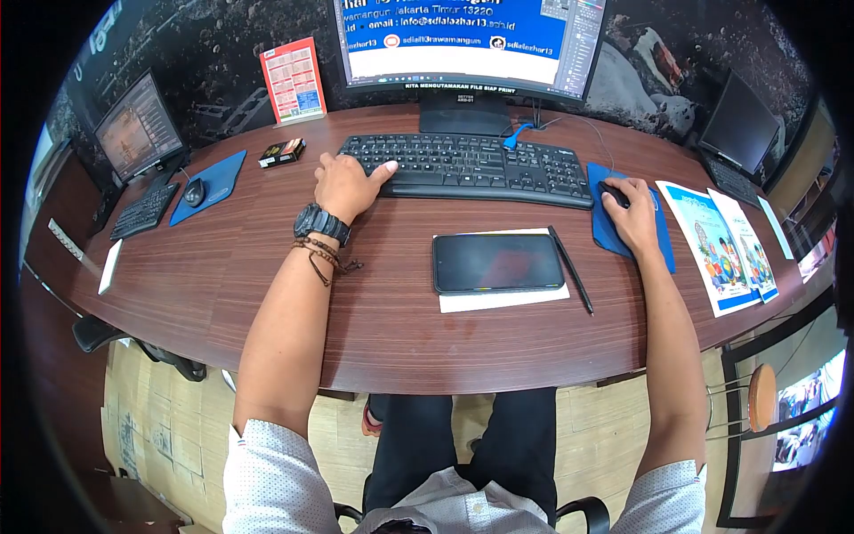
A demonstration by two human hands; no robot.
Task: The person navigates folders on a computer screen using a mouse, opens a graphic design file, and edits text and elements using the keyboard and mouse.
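Observation:
My left hand (347, 185) rests at the left end of a black keyboard (463, 162), thumb stretched over the lower keys and the other fingers partly curled at the edge. It holds nothing. A black watch (322, 222) and beaded bracelets circle that wrist. To the right of the keyboard, my right hand (633, 214) is wrapped over a black computer mouse (612, 193) on a blue mouse pad (607, 233). Between my forearms a dark-screened smartphone (498, 262) lies on white paper (498, 303), with a black pen (571, 270) slanting beside it.
A monitor (471, 67) stands behind the keyboard, with a blue USB plug (514, 139) near its base. A red calendar (294, 80) and small black box (282, 153) sit at left. Printed sheets (712, 249) lie at right. Other computers (138, 129) flank both sides.

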